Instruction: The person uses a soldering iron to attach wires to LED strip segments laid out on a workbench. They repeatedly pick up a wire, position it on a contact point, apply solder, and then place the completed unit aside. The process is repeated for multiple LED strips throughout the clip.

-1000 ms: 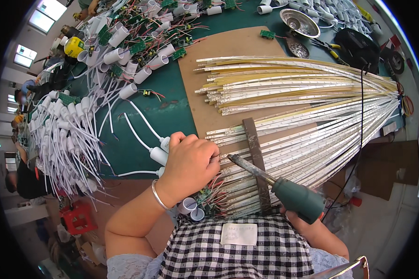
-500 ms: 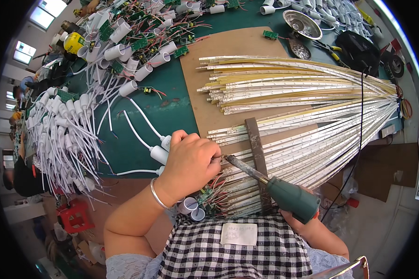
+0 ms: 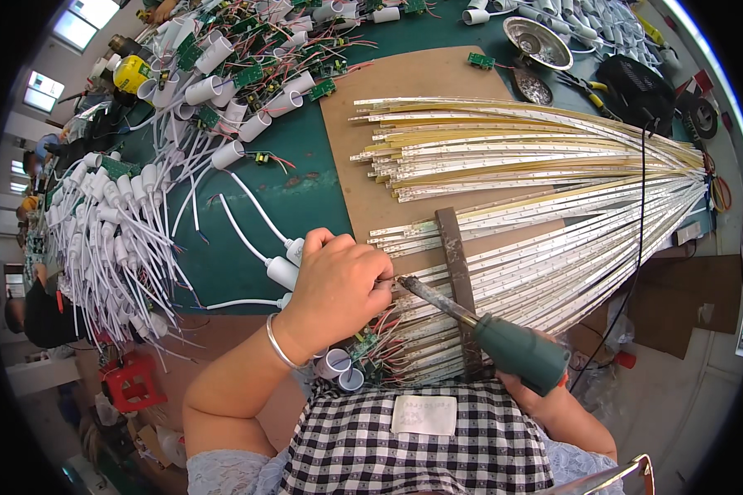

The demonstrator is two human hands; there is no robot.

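My right hand is wrapped round the green handle of a soldering iron, and partly hidden by it. The iron's dark tip reaches the left ends of a fan of thin white LED strips, right by my left fingertips. My left hand is closed in a pinch there; what it pinches is hidden. A dark flat bar lies across the strips. Beside my left hand are white plastic housings with cables. Small green circuit boards with red wires lie below it, next to open white tubes.
A second LED strip bundle lies on the brown board. Beyond are a metal bowl, pliers and a tape roll. Heaps of white cabled housings fill the left. A black cord hangs at right.
Almost nothing differs. Both hands and the soldering iron keep their places, with only a very slight shift of the whole view.
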